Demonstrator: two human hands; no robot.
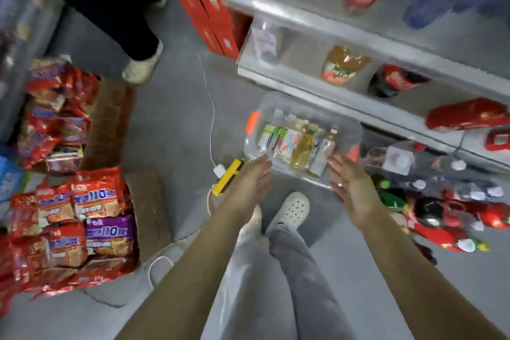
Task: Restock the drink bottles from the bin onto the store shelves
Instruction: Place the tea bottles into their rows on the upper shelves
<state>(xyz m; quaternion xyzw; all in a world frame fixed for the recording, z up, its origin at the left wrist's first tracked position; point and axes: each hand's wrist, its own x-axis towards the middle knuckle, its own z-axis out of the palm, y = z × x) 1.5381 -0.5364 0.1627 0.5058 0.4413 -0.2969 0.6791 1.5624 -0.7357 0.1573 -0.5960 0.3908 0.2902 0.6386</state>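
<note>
Blur: bottles (302, 146) in bin (356, 130) number about five, exact count unclear. Both left hand (249, 179) and right hand (352, 188) have straight fingers and hold nothing; bin at fingertips, contact unclear.

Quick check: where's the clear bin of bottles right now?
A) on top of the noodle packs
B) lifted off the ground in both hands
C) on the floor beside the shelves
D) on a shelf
C: the clear bin sits on the floor below the shelves, with the left hand and right hand open at its near edge, not gripping it.
</note>
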